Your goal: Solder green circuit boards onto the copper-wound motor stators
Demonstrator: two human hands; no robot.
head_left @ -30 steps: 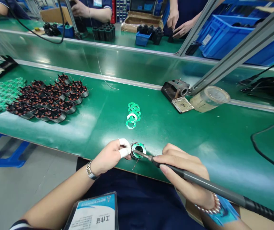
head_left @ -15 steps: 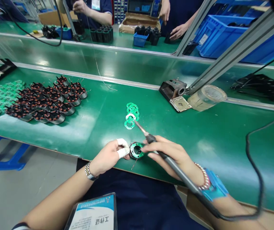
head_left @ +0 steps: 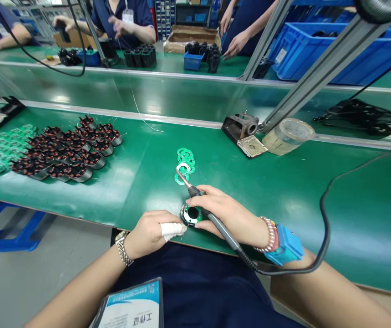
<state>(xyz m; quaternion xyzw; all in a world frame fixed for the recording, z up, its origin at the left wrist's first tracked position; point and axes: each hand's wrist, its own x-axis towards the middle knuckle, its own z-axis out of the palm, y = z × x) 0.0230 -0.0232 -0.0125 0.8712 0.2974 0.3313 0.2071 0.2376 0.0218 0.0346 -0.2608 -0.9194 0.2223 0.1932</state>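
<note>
A soldering iron [head_left: 215,223] lies across my right hand [head_left: 231,214], which is closed around it; its bare tip points up and left over the loose ring boards. Thumb and fingers of that hand also touch the right side of a motor stator [head_left: 190,222] topped by a green and white ring-shaped circuit board. My left hand [head_left: 156,231], with white tape on its fingers, is pinched closed at the stator's lower left edge, by thin wire ends. What sits between those fingertips is too small to tell. Beyond the stator is a small overlapping pile of green ring boards [head_left: 189,157].
Wound stators [head_left: 65,150] crowd the left of the bench, beside many green boards [head_left: 7,146]. An iron stand [head_left: 241,126] and a cloudy plastic tub [head_left: 289,136] stand at the back right. The iron's cable [head_left: 325,218] loops on the right. Co-workers' hands [head_left: 238,43] work across the bench.
My right hand has moved left, its fingers now against the stator, and the iron's tip has swung left. My left hand has shifted slightly down to the stator's lower edge.
</note>
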